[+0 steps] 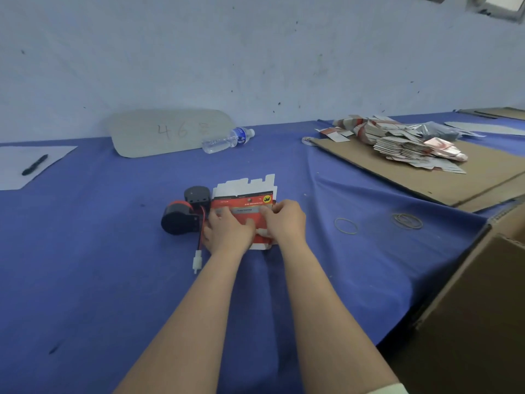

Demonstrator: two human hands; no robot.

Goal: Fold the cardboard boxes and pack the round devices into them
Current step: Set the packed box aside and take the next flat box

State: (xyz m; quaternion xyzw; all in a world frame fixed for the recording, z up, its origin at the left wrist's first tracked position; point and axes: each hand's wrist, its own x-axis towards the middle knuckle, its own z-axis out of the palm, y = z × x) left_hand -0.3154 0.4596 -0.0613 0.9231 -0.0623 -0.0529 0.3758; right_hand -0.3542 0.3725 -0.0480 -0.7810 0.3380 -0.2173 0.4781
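A flat red and white cardboard box (244,199) lies on the blue cloth in the middle of the table. My left hand (227,233) lies on its left part and my right hand (284,220) on its right part, fingers curled onto the card and pinching it. Just left of the box sits a round black device (181,217) with a red band, and a red and black wire runs from it to a white plug (197,261). A pile of flat boxes (409,143) lies at the back right.
A brown cardboard sheet (443,177) carries the pile. An open brown carton (477,308) stands at the right edge. Rubber bands (406,220) lie on the cloth. A water bottle (227,140), a grey board (159,132), paper and a pen (34,164) lie at the back.
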